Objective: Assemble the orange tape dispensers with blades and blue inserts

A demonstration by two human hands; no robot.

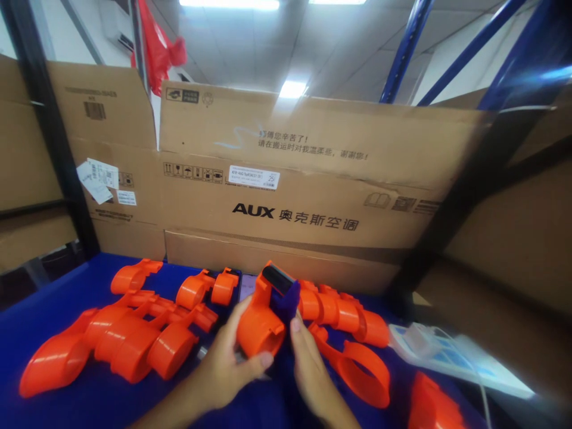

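My left hand (230,363) is wrapped round an orange tape dispenser (257,322), its thumb across the near rim of the ring. At the dispenser's upper end sits a black roller (277,280). A dark blue plastic part (286,301) adjoins the roller on the right. My right hand (308,357) grips that part from the right, thumb up; its other fingers are mostly hidden. Whether the blue part is fixed to the dispenser I cannot tell. Right of my right hand lies a loose orange ring-shaped piece (364,369).
Several orange dispensers (129,345) lie on the blue tabletop (27,333) at left, and more (348,313) at right. A phone (247,287) rests behind my hands. A white power strip (473,360) with a cable is at right. A cardboard sheet (201,208) walls the back.
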